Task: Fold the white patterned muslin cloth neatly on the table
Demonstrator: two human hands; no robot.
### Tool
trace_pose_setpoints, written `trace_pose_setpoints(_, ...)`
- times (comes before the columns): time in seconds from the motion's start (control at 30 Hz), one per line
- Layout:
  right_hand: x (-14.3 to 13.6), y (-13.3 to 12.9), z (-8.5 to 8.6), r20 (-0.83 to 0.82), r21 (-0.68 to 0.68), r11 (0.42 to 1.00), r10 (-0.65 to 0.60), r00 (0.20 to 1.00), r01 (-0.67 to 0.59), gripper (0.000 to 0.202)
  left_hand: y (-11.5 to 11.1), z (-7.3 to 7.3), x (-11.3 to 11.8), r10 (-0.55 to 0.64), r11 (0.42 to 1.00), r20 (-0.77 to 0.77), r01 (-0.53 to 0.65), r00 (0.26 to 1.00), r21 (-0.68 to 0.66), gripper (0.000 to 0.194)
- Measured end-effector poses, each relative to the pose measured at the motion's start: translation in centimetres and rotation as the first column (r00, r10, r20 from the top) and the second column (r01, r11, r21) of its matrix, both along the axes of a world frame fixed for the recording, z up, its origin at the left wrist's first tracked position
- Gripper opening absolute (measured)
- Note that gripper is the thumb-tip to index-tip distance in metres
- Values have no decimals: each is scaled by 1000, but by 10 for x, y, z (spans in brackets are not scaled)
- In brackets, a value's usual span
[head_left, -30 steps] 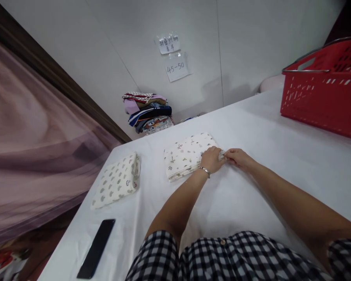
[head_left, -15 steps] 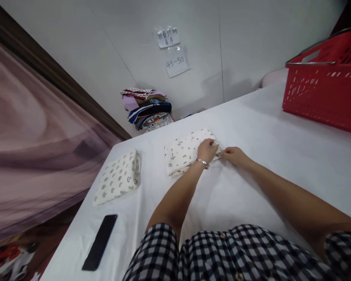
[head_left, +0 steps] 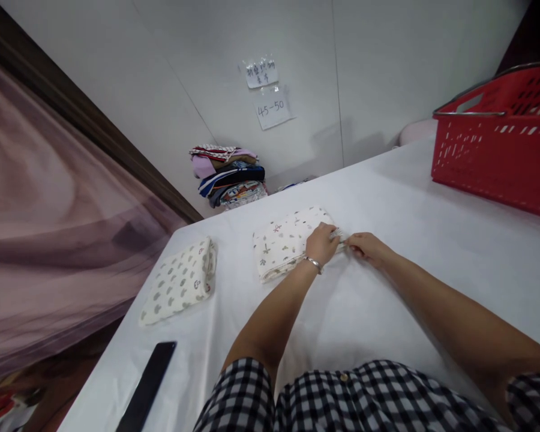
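Observation:
A white folded cloth with small printed plants and dots (head_left: 281, 243) lies flat on the white-covered table (head_left: 414, 222). My left hand (head_left: 321, 243), a silver bangle at its wrist, rests on the cloth's right part with its fingers pinching the fabric near the edge. At the cloth's right corner, my right hand (head_left: 364, 245) grips a bit of the fabric between closed fingertips. Another folded white cloth with grey-green mushroom-like prints (head_left: 177, 281) sits to the left, touched by neither hand.
A black phone (head_left: 148, 384) lies at the table's left edge. The red basket (head_left: 495, 150) stands at the back right. Behind the table is a pile of folded clothes (head_left: 231, 174). Paper signs (head_left: 272, 108) hang on the wall. A pink curtain (head_left: 49, 222) hangs at the left.
The view has tilted a little, so most things sit lower in the picture. The cloth's right corner is pulled slightly outward between my hands.

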State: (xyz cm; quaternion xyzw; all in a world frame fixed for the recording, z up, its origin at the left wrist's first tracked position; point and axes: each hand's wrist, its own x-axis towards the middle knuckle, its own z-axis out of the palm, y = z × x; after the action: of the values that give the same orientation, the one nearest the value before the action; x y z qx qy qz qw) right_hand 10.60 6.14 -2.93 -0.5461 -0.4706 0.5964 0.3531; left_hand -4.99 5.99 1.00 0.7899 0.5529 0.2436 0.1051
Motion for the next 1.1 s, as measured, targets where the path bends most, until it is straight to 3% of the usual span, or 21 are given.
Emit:
trace_pose_setpoints(0.2, 2, -1, 0, -63, 14, 998, 67, 996, -66, 20, -4, -9, 2, -58, 998, -145, 63, 988, 30, 21)
trace_pose_setpoints(0.43, -3, 1, -3, -172, 22, 999, -23, 985, 27, 19, -5, -8, 1, -46, 997, -165, 55, 985, 47, 20)
trace_pose_setpoints(0.53, -3, 1, -4, -239, -29, 998, -62, 969, 56, 17, -5, -7, 1, -18, 999, -162, 25, 987, 42, 22)
trace_pose_setpoints(0.67, -3, 0, -2, -311, -88, 993, -101, 945, 77, 20, -6, -9, 2, -71, 997, -196, 72, 978, -1, 21)
trace_pose_setpoints(0.97, -1, 0, -1, -221, -27, 996, -89, 971, 85, 25, -8, -12, 4, -59, 998, -198, 63, 978, 12, 21)
trace_pose_setpoints(1.1, 2, -1, 2, -297, -42, 998, -58, 953, 48, 24, -9, -15, 4, -76, 997, -208, 81, 975, 17, 20)
